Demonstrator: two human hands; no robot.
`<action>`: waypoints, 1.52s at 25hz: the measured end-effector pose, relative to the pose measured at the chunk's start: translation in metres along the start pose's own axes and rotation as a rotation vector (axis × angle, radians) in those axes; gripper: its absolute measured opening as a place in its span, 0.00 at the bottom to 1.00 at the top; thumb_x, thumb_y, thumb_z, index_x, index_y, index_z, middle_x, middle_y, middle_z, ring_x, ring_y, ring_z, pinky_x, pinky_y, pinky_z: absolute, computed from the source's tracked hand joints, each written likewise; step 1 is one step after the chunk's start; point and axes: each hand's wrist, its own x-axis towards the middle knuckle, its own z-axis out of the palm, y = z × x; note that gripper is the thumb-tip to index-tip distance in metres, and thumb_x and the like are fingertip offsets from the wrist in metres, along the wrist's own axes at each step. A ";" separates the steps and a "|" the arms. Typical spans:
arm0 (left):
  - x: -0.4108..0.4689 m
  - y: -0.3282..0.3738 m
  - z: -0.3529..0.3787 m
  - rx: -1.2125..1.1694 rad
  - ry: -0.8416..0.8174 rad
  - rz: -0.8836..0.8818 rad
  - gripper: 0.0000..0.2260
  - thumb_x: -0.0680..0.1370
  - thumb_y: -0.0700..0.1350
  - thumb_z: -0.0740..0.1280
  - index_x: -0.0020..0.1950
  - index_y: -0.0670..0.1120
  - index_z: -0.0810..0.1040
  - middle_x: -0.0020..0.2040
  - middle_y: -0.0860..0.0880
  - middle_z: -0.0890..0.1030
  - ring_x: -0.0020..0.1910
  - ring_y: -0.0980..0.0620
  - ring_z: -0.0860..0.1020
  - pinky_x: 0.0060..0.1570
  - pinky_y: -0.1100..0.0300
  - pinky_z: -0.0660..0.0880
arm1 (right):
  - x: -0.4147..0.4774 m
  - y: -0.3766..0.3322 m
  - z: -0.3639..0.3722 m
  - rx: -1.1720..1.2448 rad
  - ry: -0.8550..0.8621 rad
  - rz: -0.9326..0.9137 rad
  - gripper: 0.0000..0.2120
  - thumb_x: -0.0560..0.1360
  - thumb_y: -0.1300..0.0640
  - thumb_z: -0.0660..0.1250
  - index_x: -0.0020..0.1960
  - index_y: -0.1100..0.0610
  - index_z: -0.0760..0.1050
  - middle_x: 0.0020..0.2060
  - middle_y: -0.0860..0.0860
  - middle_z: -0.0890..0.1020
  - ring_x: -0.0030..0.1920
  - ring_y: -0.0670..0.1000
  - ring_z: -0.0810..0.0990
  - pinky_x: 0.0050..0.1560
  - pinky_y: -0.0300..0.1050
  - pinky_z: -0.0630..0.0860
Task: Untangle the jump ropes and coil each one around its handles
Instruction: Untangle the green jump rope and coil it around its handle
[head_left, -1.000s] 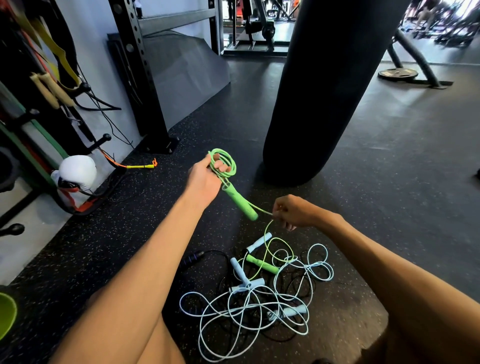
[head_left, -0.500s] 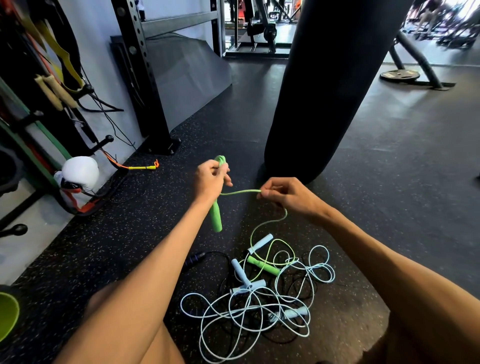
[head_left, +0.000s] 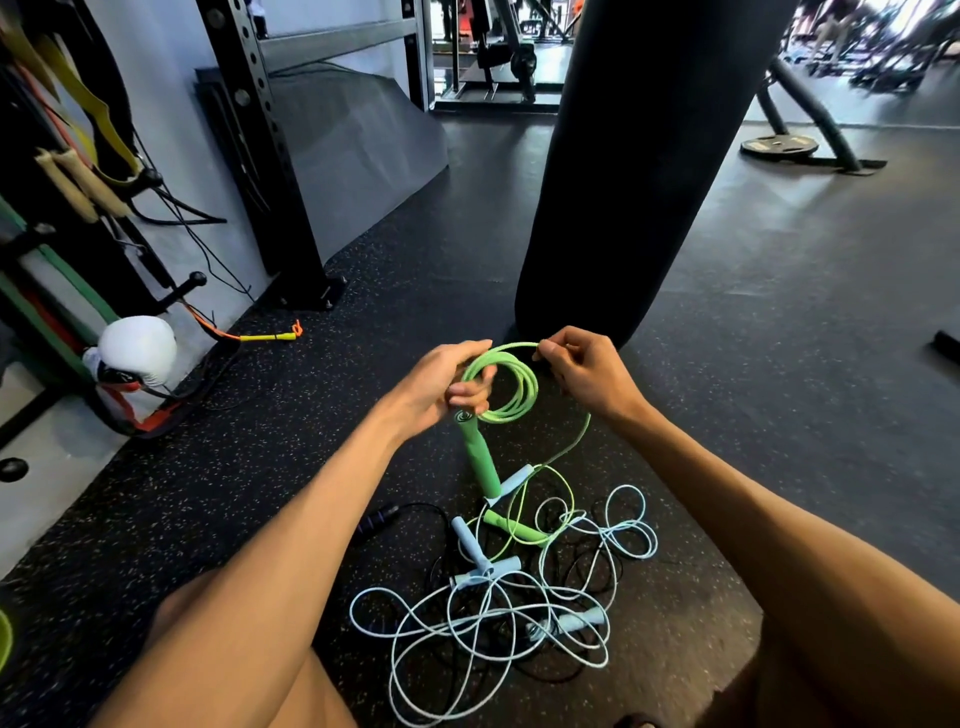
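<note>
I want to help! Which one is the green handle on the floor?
Find the big black punching bag, then the tangled ropes on the floor before it. The green handle lies near the tangle's far edge. Its neighbours are pale blue handles; the other green handle is in the left hand.

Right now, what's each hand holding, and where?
Left hand: green handle, top end, plus coiled cord. Right hand: pinches cord at the coil's top.

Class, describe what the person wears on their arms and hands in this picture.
Nothing is worn. The left hand and right hand show no gloves, rings or watch, and the left arm and right arm are sleeveless as far as the frame shows.
</note>
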 end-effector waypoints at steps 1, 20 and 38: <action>0.000 0.002 0.001 -0.088 -0.026 0.006 0.18 0.83 0.48 0.56 0.37 0.42 0.72 0.21 0.53 0.58 0.21 0.55 0.57 0.30 0.59 0.68 | 0.000 0.001 0.002 0.002 -0.012 0.014 0.09 0.80 0.54 0.65 0.42 0.57 0.77 0.26 0.44 0.74 0.29 0.45 0.71 0.33 0.45 0.68; 0.016 -0.005 -0.017 0.327 0.764 0.386 0.13 0.84 0.42 0.56 0.53 0.37 0.77 0.31 0.47 0.78 0.26 0.56 0.77 0.33 0.66 0.74 | -0.030 -0.013 0.024 -0.008 -0.694 0.219 0.05 0.80 0.61 0.64 0.52 0.64 0.71 0.33 0.58 0.79 0.29 0.51 0.79 0.30 0.44 0.77; -0.002 0.003 0.002 0.147 -0.041 -0.045 0.20 0.83 0.51 0.58 0.35 0.42 0.72 0.20 0.52 0.58 0.20 0.54 0.58 0.29 0.60 0.68 | -0.007 -0.019 -0.001 0.031 -0.136 0.033 0.10 0.78 0.57 0.68 0.51 0.64 0.73 0.38 0.53 0.79 0.37 0.47 0.75 0.38 0.41 0.73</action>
